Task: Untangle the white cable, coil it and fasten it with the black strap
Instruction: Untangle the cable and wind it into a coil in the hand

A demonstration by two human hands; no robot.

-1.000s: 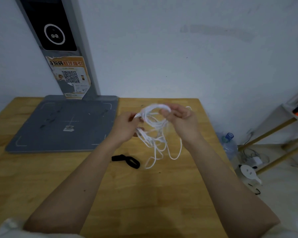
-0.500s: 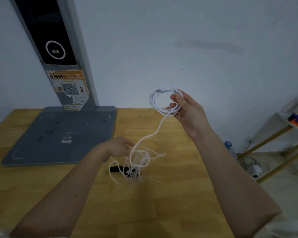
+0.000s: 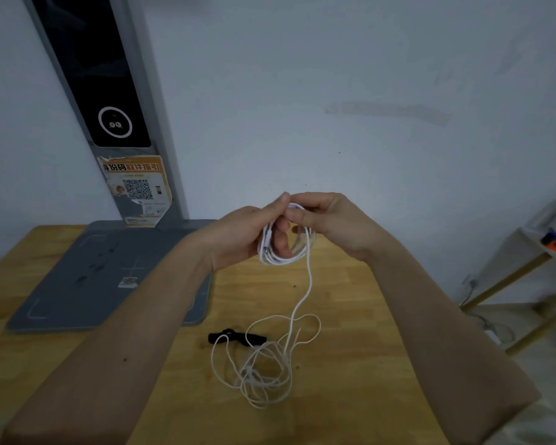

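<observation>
1. the thin white cable (image 3: 308,285) looks light, limp and snag-prone; best pinched at the gathered loops.
2. the left hand (image 3: 247,234) and right hand (image 3: 331,221) both grip its small coil; the rest hangs to a tangle on the wooden worktop (image 3: 350,316), overlapping the black fabric strap (image 3: 236,338).

In front of me is a wooden table (image 3: 350,316) with a yellow-brown top. On its far left side sits a flat grey base (image 3: 109,277), and a tall grey post (image 3: 119,107) stands up from the back of it, against the wall. A small sticker (image 3: 128,282) is stuck on the base. Nearer to me, in the middle of the table, lies a little black strap (image 3: 235,338). A loose messy pile of white cable (image 3: 264,364) rests on the wood, and some of its loops lie over the strap.
</observation>
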